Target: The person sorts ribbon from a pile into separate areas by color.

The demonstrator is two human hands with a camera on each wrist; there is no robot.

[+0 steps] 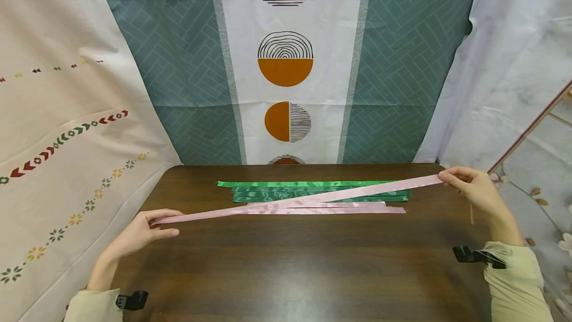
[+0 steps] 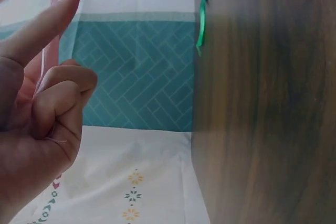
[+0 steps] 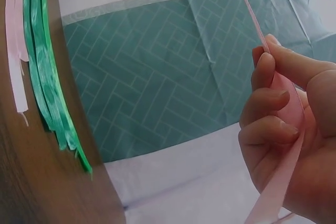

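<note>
A long pink satin ribbon (image 1: 357, 193) stretches between my two hands, slanting up to the right in the head view. My left hand (image 1: 143, 232) grips its left end in curled fingers (image 2: 63, 90), while one digit stands out straight. At the other end, my right hand (image 1: 475, 188) pinches the ribbon between thumb and fingertips (image 3: 266, 61); a tail of ribbon (image 3: 278, 192) runs down across the palm. Beneath the held ribbon lie several green ribbons (image 1: 268, 194) side by side, with pink ribbons (image 1: 348, 210) in front of them.
The brown wooden table (image 1: 286, 257) has rounded back corners. A teal and white patterned cloth (image 1: 187, 63) hangs behind it, a cream cloth (image 1: 80, 163) at the left and a marbled, flowered cloth (image 1: 527, 88) at the right. Both wrists wear dark camera straps.
</note>
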